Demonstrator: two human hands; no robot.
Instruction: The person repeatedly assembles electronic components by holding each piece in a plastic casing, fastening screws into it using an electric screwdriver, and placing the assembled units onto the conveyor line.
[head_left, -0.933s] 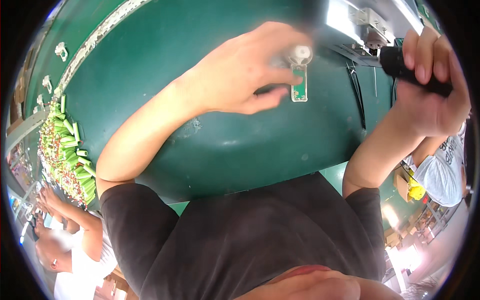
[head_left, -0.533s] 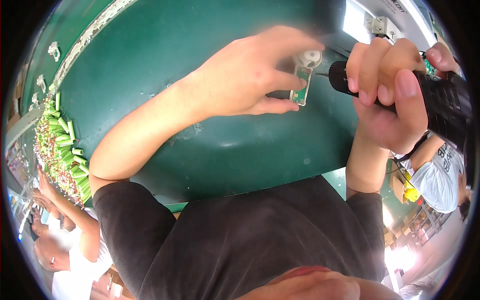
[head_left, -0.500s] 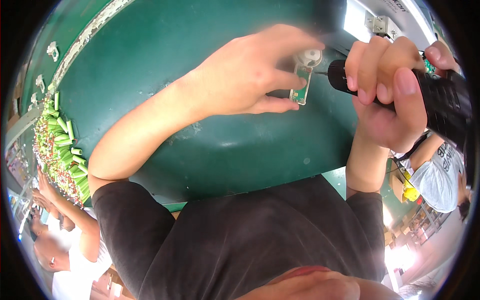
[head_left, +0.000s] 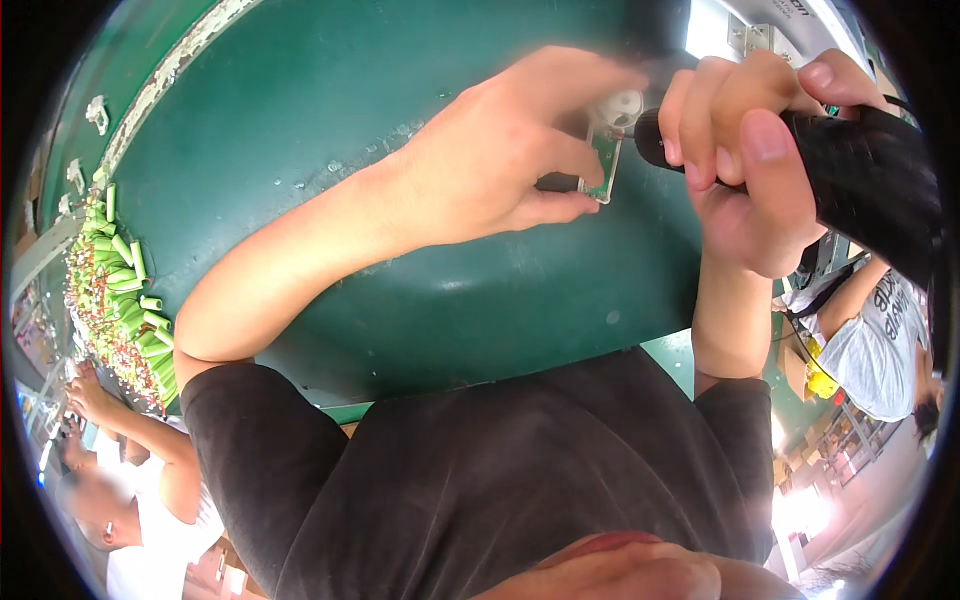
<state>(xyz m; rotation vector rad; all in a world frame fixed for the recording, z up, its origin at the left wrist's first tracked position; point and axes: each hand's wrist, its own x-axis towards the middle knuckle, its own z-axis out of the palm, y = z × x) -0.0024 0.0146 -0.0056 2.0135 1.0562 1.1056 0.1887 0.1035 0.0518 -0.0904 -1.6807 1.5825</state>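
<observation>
My left hand (head_left: 510,155) is closed on the edges of a small circuit board in a clear casing (head_left: 606,165), holding it just over the green tabletop. A round whitish part (head_left: 624,106) sits at the casing's far end, partly behind my blurred forefinger. My right hand (head_left: 750,165) wraps round a black electric screwdriver (head_left: 865,180), which lies nearly level and points left. Its thin bit reaches the casing's right edge, just below the round part. Whether a screw sits under the bit is too small to tell.
Many light-green cylinders with wires (head_left: 125,290) are heaped along the left edge of the green table (head_left: 480,300). A metal block (head_left: 755,40) and a white machine (head_left: 780,15) stand at the far right. Other people sit at the left and right.
The right hand and screwdriver have shifted left and slightly away from me, bringing the bit up to the casing. The left hand stays nearly in place. At left, another person's hands have moved.
</observation>
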